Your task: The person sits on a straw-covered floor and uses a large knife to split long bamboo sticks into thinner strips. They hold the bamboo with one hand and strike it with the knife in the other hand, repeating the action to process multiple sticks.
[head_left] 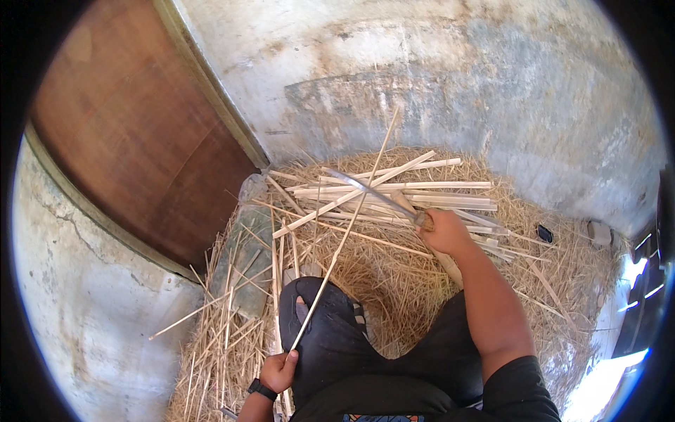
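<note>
My left hand point(279, 371), wearing a dark wristband, pinches the near end of a long, thin bamboo strip point(342, 244). The strip slants up and away to the right, its far end near the wall. In my right hand point(446, 232) is the handle of a long knife with a slightly curved metal blade point(388, 199). The blade points up and left and crosses the strip; whether they touch I cannot tell. Beneath the knife lies a pile of split bamboo pieces point(450, 186). A thicker wooden piece point(448, 266) runs below my right hand.
Straw and shavings point(394, 281) cover the floor around my legs. A grey stone slab point(251, 285) with thin strips on it lies to the left. A brown door point(140, 126) and a stained wall point(422, 84) stand behind. A small black object point(544, 233) lies at right.
</note>
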`<control>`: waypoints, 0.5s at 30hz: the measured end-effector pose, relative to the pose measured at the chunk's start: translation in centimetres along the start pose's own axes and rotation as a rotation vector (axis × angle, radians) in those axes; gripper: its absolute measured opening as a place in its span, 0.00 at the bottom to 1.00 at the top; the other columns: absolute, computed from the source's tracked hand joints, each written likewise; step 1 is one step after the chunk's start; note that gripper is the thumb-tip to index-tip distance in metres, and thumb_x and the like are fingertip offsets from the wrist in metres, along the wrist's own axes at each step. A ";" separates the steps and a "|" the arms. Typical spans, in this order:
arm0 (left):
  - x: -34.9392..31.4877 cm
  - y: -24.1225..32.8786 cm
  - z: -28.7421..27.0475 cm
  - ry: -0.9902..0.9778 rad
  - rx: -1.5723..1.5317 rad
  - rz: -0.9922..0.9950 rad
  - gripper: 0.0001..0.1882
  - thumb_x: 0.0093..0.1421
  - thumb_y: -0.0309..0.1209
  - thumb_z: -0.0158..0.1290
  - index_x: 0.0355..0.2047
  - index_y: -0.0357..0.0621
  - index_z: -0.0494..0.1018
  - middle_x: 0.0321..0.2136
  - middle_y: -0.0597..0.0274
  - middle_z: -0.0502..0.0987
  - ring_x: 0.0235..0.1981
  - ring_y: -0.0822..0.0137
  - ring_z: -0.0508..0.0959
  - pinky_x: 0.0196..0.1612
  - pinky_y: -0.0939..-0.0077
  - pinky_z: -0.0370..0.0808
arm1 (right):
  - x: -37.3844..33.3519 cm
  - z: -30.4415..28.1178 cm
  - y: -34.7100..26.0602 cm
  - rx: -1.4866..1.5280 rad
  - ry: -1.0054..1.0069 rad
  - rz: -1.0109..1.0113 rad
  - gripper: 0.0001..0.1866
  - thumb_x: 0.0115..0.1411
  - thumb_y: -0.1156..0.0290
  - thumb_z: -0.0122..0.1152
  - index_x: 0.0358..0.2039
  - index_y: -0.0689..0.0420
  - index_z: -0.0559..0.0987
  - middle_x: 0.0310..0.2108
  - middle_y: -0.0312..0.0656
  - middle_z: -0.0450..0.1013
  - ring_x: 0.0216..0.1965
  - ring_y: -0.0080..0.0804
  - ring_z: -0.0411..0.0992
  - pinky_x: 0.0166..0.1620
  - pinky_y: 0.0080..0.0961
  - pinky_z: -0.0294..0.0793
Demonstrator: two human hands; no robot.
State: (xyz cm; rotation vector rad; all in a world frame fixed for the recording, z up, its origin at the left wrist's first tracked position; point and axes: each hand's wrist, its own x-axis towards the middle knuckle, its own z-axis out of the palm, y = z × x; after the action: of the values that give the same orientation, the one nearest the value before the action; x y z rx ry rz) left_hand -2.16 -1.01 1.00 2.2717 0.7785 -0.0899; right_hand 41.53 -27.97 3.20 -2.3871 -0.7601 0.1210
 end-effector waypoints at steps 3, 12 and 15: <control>-0.1 0.4 -0.1 0.002 -0.008 -0.005 0.35 0.70 0.54 0.42 0.18 0.34 0.72 0.14 0.44 0.71 0.17 0.50 0.72 0.26 0.57 0.68 | 0.1 -0.4 0.1 -0.011 0.018 0.029 0.19 0.54 0.59 0.67 0.44 0.56 0.80 0.33 0.55 0.78 0.39 0.55 0.77 0.44 0.46 0.75; 0.0 -0.2 0.1 -0.007 -0.066 -0.018 0.34 0.70 0.52 0.43 0.18 0.34 0.70 0.13 0.49 0.68 0.16 0.59 0.69 0.25 0.60 0.67 | 0.1 0.9 -0.3 0.026 -0.035 -0.091 0.22 0.54 0.59 0.68 0.43 0.61 0.80 0.32 0.58 0.78 0.38 0.57 0.77 0.44 0.46 0.76; -0.1 -0.5 0.1 0.000 -0.069 -0.010 0.34 0.71 0.52 0.43 0.17 0.34 0.70 0.12 0.51 0.68 0.16 0.61 0.69 0.25 0.61 0.67 | -0.1 0.6 -0.8 -0.013 -0.068 -0.094 0.22 0.54 0.59 0.68 0.43 0.63 0.80 0.32 0.59 0.78 0.37 0.57 0.77 0.44 0.46 0.76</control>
State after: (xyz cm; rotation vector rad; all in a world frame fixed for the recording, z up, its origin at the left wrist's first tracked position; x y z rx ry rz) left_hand -2.47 -0.88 0.64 2.2025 0.7811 -0.0669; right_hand 40.92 -27.17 3.16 -2.3650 -0.9059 0.1599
